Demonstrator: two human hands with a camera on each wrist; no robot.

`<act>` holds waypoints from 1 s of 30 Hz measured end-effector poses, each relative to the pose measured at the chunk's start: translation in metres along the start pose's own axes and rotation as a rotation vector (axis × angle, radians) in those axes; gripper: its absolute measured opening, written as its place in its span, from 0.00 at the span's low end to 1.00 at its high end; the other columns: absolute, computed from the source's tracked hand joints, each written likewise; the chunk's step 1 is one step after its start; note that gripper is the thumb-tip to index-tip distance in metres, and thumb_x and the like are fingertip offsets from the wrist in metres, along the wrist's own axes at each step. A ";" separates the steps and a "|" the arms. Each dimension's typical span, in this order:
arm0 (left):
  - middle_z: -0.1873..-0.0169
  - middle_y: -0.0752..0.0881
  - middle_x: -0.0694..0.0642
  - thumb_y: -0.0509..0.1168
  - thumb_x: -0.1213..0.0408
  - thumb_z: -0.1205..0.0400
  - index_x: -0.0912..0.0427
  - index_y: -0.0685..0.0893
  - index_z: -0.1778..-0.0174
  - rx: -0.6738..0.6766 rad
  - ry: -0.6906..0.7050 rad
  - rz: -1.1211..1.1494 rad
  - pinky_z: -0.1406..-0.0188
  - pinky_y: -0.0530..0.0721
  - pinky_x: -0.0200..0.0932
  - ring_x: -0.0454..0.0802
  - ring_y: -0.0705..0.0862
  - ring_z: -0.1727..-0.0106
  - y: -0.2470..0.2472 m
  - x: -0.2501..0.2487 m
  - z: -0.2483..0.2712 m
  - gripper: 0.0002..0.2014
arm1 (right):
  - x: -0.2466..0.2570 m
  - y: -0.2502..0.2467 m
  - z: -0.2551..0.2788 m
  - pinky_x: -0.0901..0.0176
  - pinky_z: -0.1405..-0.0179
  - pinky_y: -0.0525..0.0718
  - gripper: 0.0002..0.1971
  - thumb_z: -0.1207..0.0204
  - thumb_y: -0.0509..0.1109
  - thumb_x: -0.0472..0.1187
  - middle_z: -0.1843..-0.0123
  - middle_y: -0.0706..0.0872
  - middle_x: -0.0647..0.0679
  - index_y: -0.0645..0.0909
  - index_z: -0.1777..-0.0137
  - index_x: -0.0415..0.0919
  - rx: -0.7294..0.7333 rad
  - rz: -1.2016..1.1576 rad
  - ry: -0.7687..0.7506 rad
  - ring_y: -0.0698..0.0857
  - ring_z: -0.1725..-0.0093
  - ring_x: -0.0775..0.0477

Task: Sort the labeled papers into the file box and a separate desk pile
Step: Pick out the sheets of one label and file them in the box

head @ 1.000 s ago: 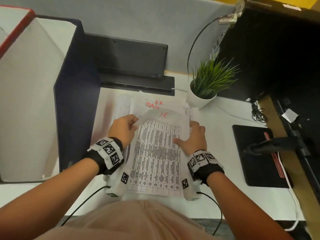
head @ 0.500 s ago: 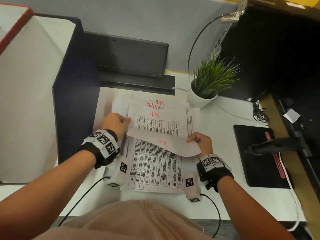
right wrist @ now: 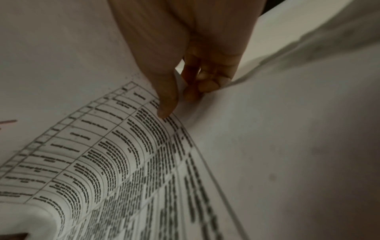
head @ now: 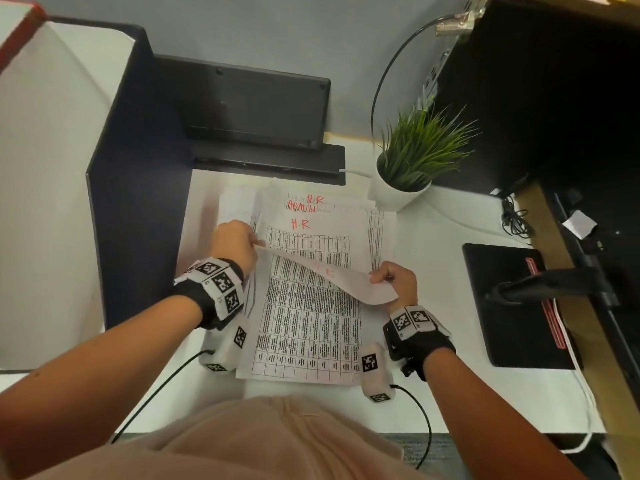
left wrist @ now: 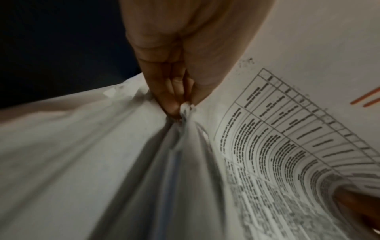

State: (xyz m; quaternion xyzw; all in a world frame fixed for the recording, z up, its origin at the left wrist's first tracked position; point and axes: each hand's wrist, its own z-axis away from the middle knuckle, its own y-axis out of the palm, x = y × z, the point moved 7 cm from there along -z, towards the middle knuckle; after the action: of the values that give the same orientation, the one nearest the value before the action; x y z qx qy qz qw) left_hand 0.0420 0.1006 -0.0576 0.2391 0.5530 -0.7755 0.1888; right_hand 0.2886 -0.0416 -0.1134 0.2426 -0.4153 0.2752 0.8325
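A stack of printed table sheets lies on the white desk, with red labels "H.R" and "ADMIN" at the far ends. The top sheet is curled back toward me, its blank underside showing. My left hand pinches its left corner; in the left wrist view the fingertips squeeze the crumpled corner. My right hand pinches the right corner, thumb on the printed side. Under it shows a sheet labelled "H.R". The tall navy and white file box stands just left of the stack.
A potted green plant stands just behind the stack's right corner. A black device sits behind the papers. To the right lie a black pad, a dark stand arm and cables.
Both hands have peeled the top sheet's far edge up and toward me. The right hand moved nearer and to the right, and the "H.R" sheet beneath has come into view.
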 end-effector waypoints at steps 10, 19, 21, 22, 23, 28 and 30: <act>0.54 0.87 0.58 0.59 0.81 0.21 0.66 0.85 0.45 -0.278 0.538 0.209 0.48 0.80 0.32 0.45 0.84 0.55 -0.019 -0.022 0.038 0.14 | 0.016 -0.005 0.001 0.67 0.77 0.73 0.20 0.33 0.60 0.16 0.78 0.73 0.45 0.71 0.80 0.36 -0.031 0.316 -0.231 0.74 0.77 0.53; 0.56 0.84 0.56 0.54 0.79 0.17 0.56 0.78 0.59 0.044 0.299 0.619 0.58 0.83 0.37 0.53 0.82 0.54 0.002 -0.014 0.018 0.14 | 0.022 -0.006 0.007 0.71 0.65 0.83 0.26 0.41 0.82 0.30 0.54 0.85 0.50 0.80 0.42 0.40 0.008 0.510 -0.271 0.86 0.52 0.51; 0.59 0.84 0.56 0.55 0.73 0.17 0.54 0.80 0.61 0.030 0.185 0.593 0.56 0.81 0.47 0.53 0.80 0.58 0.002 -0.005 0.009 0.13 | 0.022 -0.007 0.009 0.67 0.66 0.82 0.10 0.38 0.80 0.29 0.62 0.86 0.46 0.84 0.60 0.38 0.013 0.561 -0.286 0.86 0.60 0.47; 0.58 0.85 0.55 0.57 0.70 0.17 0.55 0.81 0.58 -0.008 0.125 0.511 0.51 0.80 0.49 0.53 0.81 0.56 0.000 0.002 0.003 0.10 | 0.022 -0.006 0.010 0.69 0.69 0.81 0.09 0.36 0.77 0.25 0.66 0.83 0.44 0.81 0.68 0.37 0.043 0.520 -0.296 0.83 0.64 0.47; 0.54 0.86 0.56 0.60 0.66 0.17 0.57 0.83 0.54 -0.036 0.063 0.382 0.47 0.80 0.48 0.53 0.83 0.53 -0.002 0.008 -0.003 0.06 | 0.018 -0.007 0.009 0.70 0.74 0.80 0.13 0.35 0.71 0.20 0.69 0.80 0.43 0.78 0.74 0.35 0.068 0.414 -0.257 0.80 0.68 0.47; 0.66 0.87 0.60 0.76 0.50 0.31 0.67 0.86 0.65 0.060 -0.096 -0.020 0.66 0.81 0.43 0.51 0.82 0.66 0.003 0.016 -0.012 0.20 | -0.005 -0.014 0.002 0.62 0.80 0.80 0.16 0.44 0.64 0.20 0.69 0.73 0.43 0.70 0.86 0.38 -0.013 -0.007 0.092 0.77 0.69 0.40; 0.71 0.83 0.55 0.78 0.54 0.32 0.64 0.83 0.72 0.030 -0.078 -0.016 0.70 0.79 0.40 0.48 0.80 0.69 0.003 0.011 -0.010 0.16 | -0.003 -0.013 0.001 0.63 0.80 0.78 0.20 0.39 0.60 0.17 0.72 0.72 0.44 0.68 0.86 0.37 -0.046 0.005 0.068 0.75 0.70 0.42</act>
State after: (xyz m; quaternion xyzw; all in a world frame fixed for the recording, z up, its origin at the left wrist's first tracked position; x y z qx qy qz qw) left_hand 0.0361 0.1086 -0.0689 0.2071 0.5354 -0.7940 0.2001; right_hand 0.2956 -0.0523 -0.1175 0.2127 -0.3935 0.2759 0.8508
